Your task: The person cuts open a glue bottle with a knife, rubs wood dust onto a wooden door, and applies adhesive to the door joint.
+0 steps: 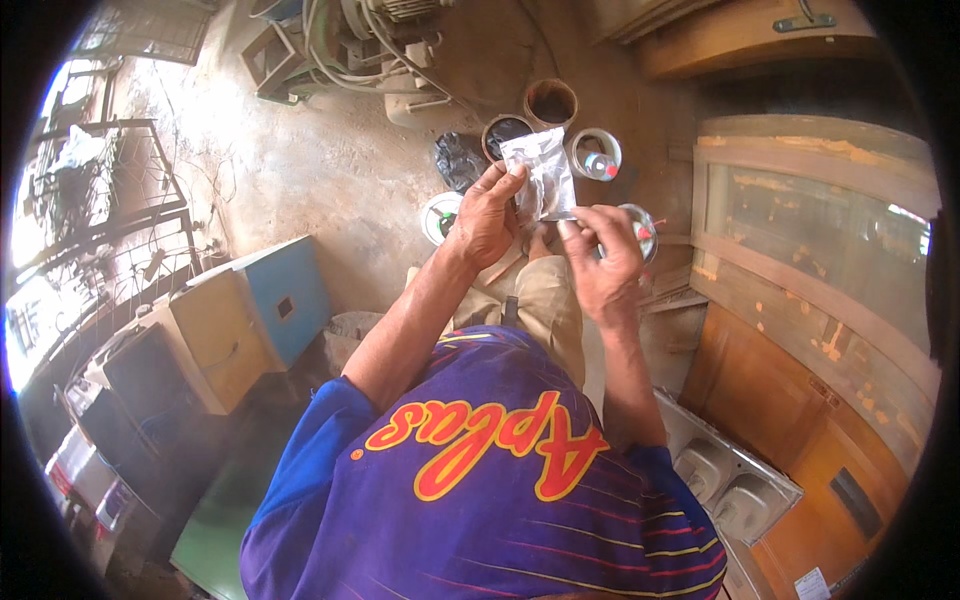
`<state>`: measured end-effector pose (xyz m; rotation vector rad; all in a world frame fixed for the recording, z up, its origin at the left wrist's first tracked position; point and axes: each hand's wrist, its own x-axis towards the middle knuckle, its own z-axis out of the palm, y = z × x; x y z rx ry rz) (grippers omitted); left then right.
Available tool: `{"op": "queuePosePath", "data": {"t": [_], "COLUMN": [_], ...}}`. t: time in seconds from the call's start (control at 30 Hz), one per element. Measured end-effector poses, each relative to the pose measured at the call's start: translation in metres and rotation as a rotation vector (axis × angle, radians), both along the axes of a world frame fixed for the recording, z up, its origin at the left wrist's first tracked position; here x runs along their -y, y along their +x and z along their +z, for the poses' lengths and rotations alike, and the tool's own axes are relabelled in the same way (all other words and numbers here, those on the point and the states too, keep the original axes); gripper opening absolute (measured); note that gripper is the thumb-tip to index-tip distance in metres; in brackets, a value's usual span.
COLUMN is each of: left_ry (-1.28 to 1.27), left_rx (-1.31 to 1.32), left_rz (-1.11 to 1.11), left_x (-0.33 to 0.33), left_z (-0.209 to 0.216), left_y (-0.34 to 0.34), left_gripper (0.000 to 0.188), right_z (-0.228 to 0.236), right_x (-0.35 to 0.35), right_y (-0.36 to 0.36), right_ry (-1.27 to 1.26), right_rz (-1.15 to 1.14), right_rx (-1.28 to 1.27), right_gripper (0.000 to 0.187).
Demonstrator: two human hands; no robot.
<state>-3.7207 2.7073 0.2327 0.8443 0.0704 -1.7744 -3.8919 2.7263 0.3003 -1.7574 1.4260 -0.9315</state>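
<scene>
A crinkled silver foil packet (545,170) is held up in front of me, above a group of buckets. My left hand (488,218) is closed on its left edge, with the thumb lying on the front. At its lower right corner, my right hand (610,255) pinches the foil between thumb and finger. The packet's contents cannot be seen. Just left of it, a black plastic bag (457,162) lies on the floor. To its right, a white bucket (577,140) contains a bottle (598,166) with a red cap.
Beyond the packet stands a brown bucket (573,100). A white tub (427,222) sits by my left wrist. Wooden panelled doors (770,380) lean along the right, near a metal tray (745,510). Machinery with hoses (405,75) stands ahead; a blue-and-yellow cabinet (285,290) is at left.
</scene>
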Motion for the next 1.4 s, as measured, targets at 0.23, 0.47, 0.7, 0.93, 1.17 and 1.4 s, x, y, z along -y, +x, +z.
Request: {"op": "queuePosePath", "data": {"t": [0.23,0.47,0.7,0.93,1.17,1.4], "left_ry": [-0.131,-0.112,-0.099,0.038,-0.064,-0.709], "left_rx": [-0.025,-0.059,-0.142,-0.043,0.39,1.561], "left_rz": [0.018,0.037,0.07,-0.026,-0.233,-0.937], "left_x": [-0.041,-0.069,-0.07,-0.04,-0.005,0.111], "left_z": [0.024,0.037,0.007,-0.051,-0.231,-0.316], "left_y": [0.046,0.05,0.038,-0.008,-0.107,-0.184], "left_gripper": [0.018,0.015,0.016,0.025,0.028,0.061], "right_z": [0.004,0.007,0.018,0.014,-0.024,-0.057], "right_x": [-0.017,-0.023,-0.03,-0.03,-0.033,-0.019], "right_y": [0.061,0.072,0.045,-0.034,-0.157,-0.24], "right_ry": [-0.334,-0.342,-0.24,0.07,0.277,0.536], "right_rz": [0.043,0.104,0.133,-0.054,-0.176,-0.405], "right_rx": [-0.369,-0.401,-0.379,-0.214,-0.301,-0.247], "right_gripper": [0.029,0.02,0.007,0.007,0.012,0.014]}}
